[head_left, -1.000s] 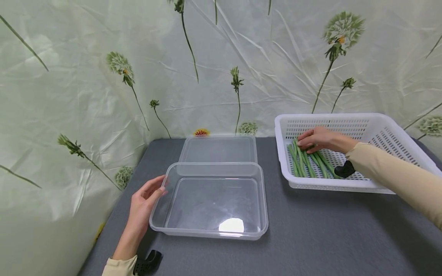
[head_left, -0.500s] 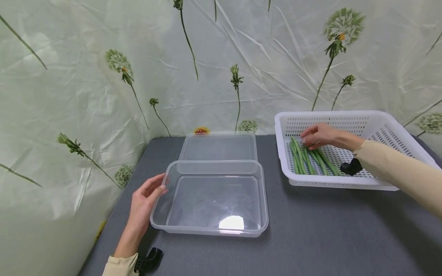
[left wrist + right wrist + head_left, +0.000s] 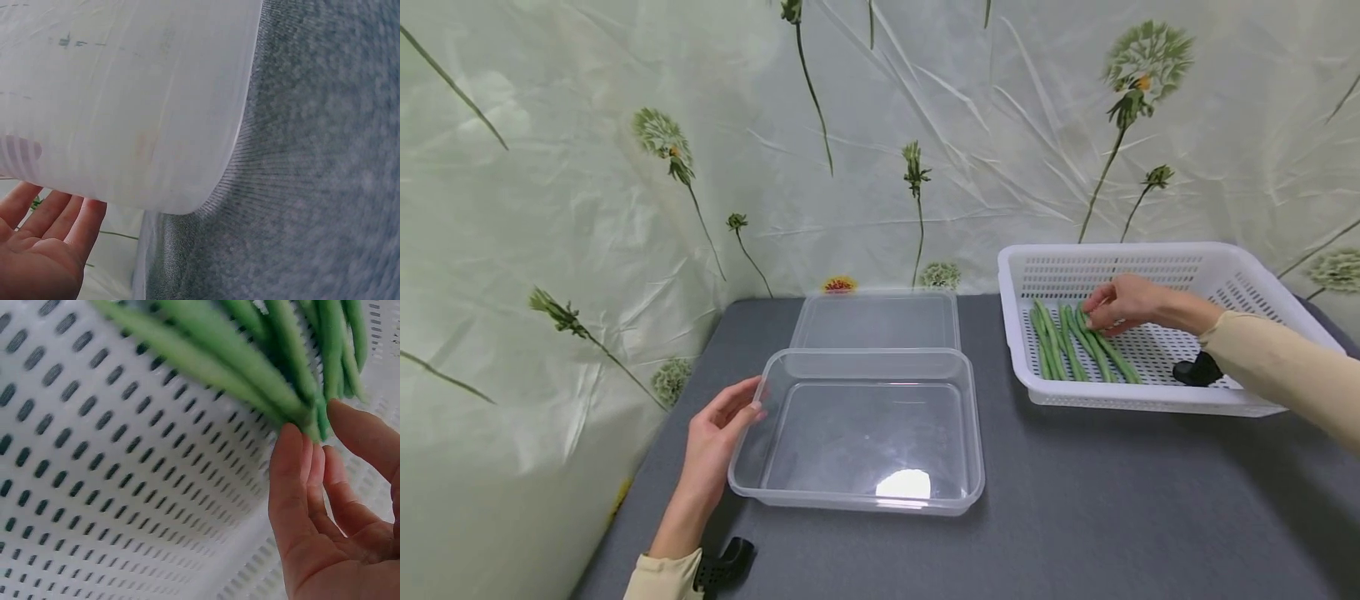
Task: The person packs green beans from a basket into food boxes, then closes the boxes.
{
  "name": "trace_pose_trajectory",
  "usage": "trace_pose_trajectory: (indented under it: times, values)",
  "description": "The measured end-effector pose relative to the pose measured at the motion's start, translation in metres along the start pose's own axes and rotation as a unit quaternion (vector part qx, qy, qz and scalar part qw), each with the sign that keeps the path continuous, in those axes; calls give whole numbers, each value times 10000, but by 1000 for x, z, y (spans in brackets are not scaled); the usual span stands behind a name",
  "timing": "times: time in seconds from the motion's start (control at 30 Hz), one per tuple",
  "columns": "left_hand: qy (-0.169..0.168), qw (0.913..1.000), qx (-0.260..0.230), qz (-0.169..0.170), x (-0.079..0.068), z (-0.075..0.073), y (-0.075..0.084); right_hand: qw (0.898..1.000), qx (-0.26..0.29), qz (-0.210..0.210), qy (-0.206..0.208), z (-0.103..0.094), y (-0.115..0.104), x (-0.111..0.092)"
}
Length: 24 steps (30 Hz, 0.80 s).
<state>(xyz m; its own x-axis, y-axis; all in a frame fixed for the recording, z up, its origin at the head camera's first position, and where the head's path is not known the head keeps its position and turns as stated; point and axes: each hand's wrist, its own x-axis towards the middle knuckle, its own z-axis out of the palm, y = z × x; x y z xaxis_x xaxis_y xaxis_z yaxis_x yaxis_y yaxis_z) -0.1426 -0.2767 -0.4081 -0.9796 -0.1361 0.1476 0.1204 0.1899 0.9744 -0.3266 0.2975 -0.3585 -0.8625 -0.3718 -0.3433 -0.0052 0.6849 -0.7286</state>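
In the head view, a clear plastic container (image 3: 857,442) sits on the table. My left hand (image 3: 715,450) touches the outside of its left wall, fingers fairly straight; the left wrist view shows the palm and fingers (image 3: 90,215) at the container's wall (image 3: 162,125). Over in a white perforated basket (image 3: 1150,396) lie several green beans (image 3: 1052,346). My right hand (image 3: 1131,304) is at the far ends of the right-hand beans. The right wrist view shows bean ends (image 3: 303,415) between thumb and fingers (image 3: 287,462), with the thumb standing apart.
Behind the container lies a flat clear lid (image 3: 880,321). Grey cloth covers the table (image 3: 1075,500). A floral plastic sheet (image 3: 850,125) hangs at the back and left. The basket's raised walls surround the beans.
My right hand has moved right along the far ends of the beans, from the left group to the right-hand ones. My left hand and the container have stayed put.
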Motion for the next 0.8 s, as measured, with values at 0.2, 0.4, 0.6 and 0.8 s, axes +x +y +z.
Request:
trace_pose_trajectory:
  times: [0.2, 0.4, 0.6, 0.8]
  values:
    - [-15, 9999, 155, -46, 0, 0, -1, 9987, 82, 276, -416, 0, 8, -3]
    - [-1, 9999, 148, -10, 0, -1, -1, 9969, 357, 295, -630, 0, 10, -4]
    - [-15, 9998, 205, 7, -1, -2, 0, 9955, 462, 325, -767, -2, 11, -6]
    - [-58, 9998, 193, -10, 0, -2, 0, 9951, 523, 300, -785, -4, 16, -5]
